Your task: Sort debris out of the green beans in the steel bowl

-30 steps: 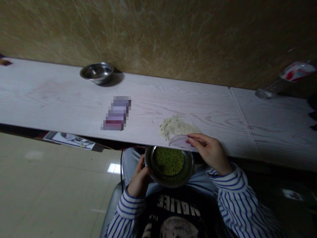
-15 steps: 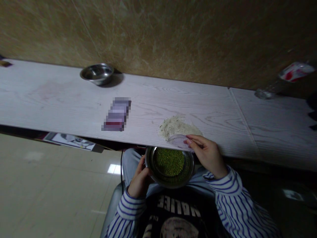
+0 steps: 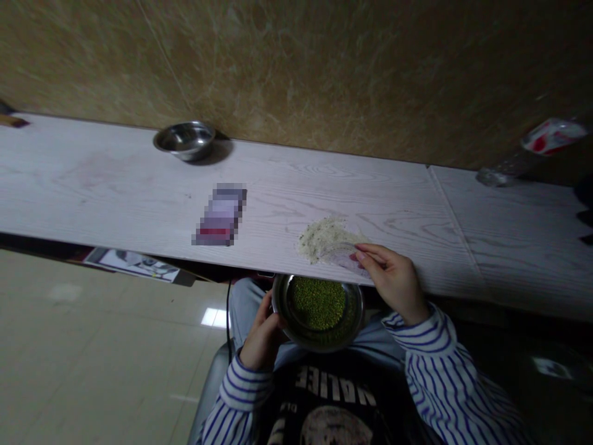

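Note:
My left hand grips the left rim of a steel bowl, which sits at my lap just below the counter's front edge. Green beans that look like mung beans cover its bottom. Between the thumb and fingers of my right hand is a clear plastic lid or shallow disc, held over the counter edge. It lies against a heap of pale grains with some green specks, and partly covers it.
On the white wood-grain counter are a second steel bowl by the wall and a pixelated flat object, likely a phone. A clear plastic bottle leans at the far right. A brown item lies far left.
My right hand has shifted slightly right and away from me, taking the clear disc from the counter edge further onto the counter by the pale heap. My left hand and its bowl stay put.

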`<state>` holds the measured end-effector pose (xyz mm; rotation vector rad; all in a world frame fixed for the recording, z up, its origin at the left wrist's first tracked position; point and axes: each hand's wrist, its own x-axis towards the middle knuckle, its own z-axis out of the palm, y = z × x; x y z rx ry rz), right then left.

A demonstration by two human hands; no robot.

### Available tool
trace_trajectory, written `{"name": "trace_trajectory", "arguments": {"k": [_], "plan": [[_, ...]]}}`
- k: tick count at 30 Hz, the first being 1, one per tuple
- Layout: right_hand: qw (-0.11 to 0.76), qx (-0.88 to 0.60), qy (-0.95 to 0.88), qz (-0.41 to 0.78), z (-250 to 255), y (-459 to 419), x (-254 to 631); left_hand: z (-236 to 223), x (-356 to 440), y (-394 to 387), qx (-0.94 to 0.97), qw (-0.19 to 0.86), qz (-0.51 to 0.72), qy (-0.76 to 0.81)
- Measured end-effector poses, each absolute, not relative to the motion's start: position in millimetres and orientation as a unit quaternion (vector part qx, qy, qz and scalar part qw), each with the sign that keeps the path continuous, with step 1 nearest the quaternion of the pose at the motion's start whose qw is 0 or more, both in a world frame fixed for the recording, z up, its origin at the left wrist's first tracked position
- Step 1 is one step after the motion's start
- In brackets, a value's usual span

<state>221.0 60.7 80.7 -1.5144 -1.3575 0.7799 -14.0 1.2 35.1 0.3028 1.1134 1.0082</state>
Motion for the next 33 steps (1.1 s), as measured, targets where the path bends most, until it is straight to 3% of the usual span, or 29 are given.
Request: {"name": "trace_trajectory", "arguments": {"k": [19,33], "plan": [[0.441,-0.607,-0.564,0.345,83.7,53.7,218.8,34.2,-14.4,1.6,0.136,0.711,0.446,0.526],[0.46,-0.621,-0.561,0.297,84.0,57.0,220.5,32.9,-15.2,0.4,0.133,0.714,0.453,0.516]]}}
